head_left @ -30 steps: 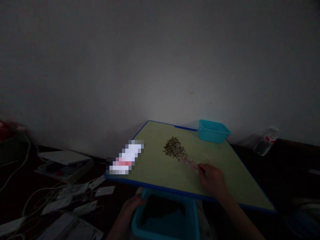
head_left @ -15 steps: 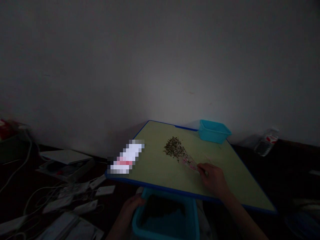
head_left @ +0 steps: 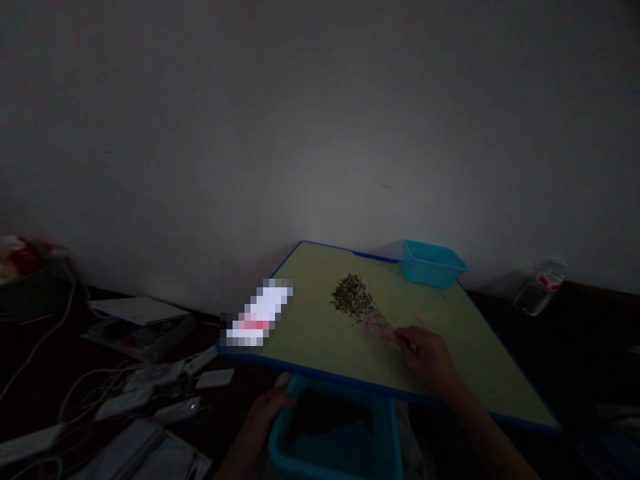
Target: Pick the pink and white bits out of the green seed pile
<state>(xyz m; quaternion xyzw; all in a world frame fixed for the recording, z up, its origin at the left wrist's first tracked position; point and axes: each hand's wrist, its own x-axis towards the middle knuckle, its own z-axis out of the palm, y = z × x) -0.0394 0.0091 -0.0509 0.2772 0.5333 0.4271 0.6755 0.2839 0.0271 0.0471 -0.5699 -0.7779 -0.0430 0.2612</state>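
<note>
On the pale yellow table point(head_left: 310, 333) with a blue edge lies a loose pile of small dark bits point(head_left: 353, 295), like seeds or grains. My right hand point(head_left: 425, 353) pinches a thin, see-through piece of plastic with pink markings point(head_left: 379, 328); its far end touches the near side of the pile. Below the table's front edge, my left hand point(head_left: 273, 408) is closed on the left rim of a blue plastic basin point(head_left: 335, 460). Dark material point(head_left: 325, 417) lies inside this basin. The dim light hides fine detail.
A second blue basin point(head_left: 433, 265) stands at the table's back right corner. A blurred-out bright phone-like shape point(head_left: 260, 313) is at the left edge. Cables and power strips point(head_left: 127, 400) clutter the floor at left. A plastic bottle point(head_left: 540, 288) leans near the wall at right.
The whole view has shifted slightly, so things appear a little farther right. The plastic piece has turned slightly against the pile. Both hands keep their holds.
</note>
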